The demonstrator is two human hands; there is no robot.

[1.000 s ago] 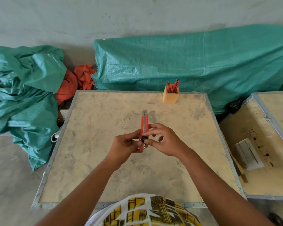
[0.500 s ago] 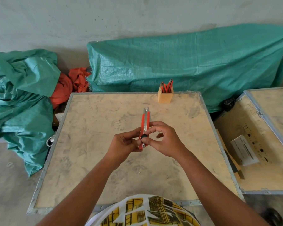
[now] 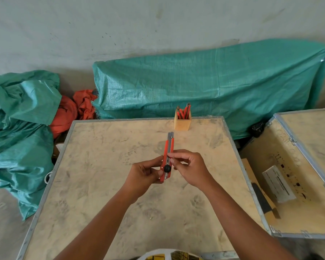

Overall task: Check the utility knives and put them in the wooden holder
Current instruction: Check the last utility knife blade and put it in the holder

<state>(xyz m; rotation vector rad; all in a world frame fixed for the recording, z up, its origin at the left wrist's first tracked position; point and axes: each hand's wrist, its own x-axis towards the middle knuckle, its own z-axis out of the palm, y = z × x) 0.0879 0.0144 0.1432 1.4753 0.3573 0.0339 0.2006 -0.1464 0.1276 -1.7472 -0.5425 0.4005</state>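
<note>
Head view shows the left hand (image 3: 144,174) pinching the lower end of an orange utility knife (image 3: 167,158) while the right hand (image 3: 190,168) closes its fingertips on the slider, a grip on both sides that likely steadies it for checking, blade end pointing away. It hangs above the bench (image 3: 101,184). Beyond, at the far edge, the wooden holder (image 3: 182,121) already carries several knives; nothing stands between.

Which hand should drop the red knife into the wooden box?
Probably the right hand. The wooden holder stands at the table's far edge, slightly right of the utility knife, so the right side has the straighter reach. The left hand grips the knife's lower end and could simply let go.
</note>
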